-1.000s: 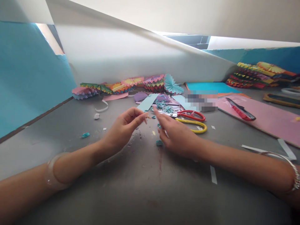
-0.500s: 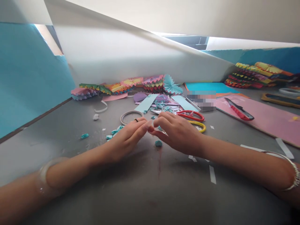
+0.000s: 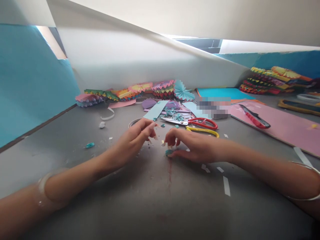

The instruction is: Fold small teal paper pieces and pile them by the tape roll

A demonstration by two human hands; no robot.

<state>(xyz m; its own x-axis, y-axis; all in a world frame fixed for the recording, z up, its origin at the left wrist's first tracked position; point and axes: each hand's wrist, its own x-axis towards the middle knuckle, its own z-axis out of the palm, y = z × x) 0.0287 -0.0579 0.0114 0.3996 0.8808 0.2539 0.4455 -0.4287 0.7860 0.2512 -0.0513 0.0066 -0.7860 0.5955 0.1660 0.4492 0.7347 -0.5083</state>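
Note:
My left hand (image 3: 140, 135) hovers over the grey table, fingers loosely curled and apart, with nothing visible in them. It partly covers a tape roll (image 3: 132, 122). My right hand (image 3: 188, 143) is bent downward, its thumb tip at a small folded teal paper piece (image 3: 168, 152) on the table. The other fingers arch above that piece, apart from the thumb. Just beyond the right hand lie scissors (image 3: 203, 123) with one red and one yellow handle. Small teal paper bits (image 3: 162, 125) are scattered between the hands and the scissors.
Pale blue paper strips (image 3: 157, 110) and paper scraps (image 3: 176, 116) lie behind the scissors. Folded paper fans (image 3: 163, 89) line the back. At right, a red cutter knife (image 3: 257, 117) rests on a pink board (image 3: 285, 125). White scraps (image 3: 226, 186) and a teal piece (image 3: 90, 145) lie about.
My hands, whose fingertips met earlier, have moved apart. The right has come down to the teal piece. The left now covers more of the tape roll and hides the teal pieces beside it.

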